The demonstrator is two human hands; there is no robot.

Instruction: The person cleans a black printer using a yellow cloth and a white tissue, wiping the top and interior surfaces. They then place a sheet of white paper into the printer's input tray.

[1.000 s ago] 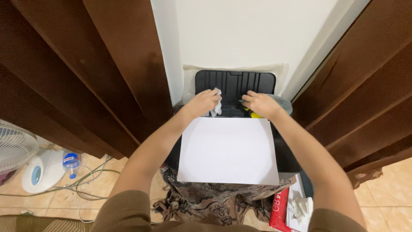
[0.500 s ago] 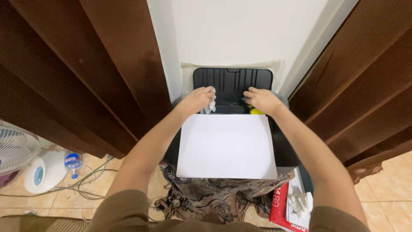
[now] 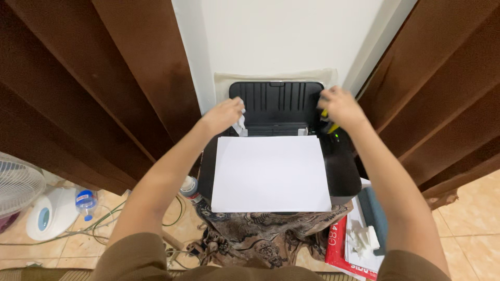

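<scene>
A black printer (image 3: 341,174) stands against the white wall, with its ribbed rear tray (image 3: 276,101) raised. A white sheet of paper (image 3: 271,174) lies flat on top of it. My left hand (image 3: 223,115) is at the tray's left edge, fingers closed on a small crumpled white tissue (image 3: 240,126). My right hand (image 3: 339,106) is at the tray's right edge, and a small yellow object (image 3: 332,128) shows under its fingers. Most of that object is hidden by the hand.
Brown curtains (image 3: 104,88) hang on both sides. A patterned cloth (image 3: 260,237) lies under the printer. A red paper pack (image 3: 338,244) with white scraps sits at lower right. On the left floor are a fan (image 3: 18,184), a white appliance (image 3: 47,214), a bottle (image 3: 86,200) and cables.
Both hands have moved outward from the middle of the tray to its left and right edges. The view has shifted slightly, so the printer sits higher in the frame.
</scene>
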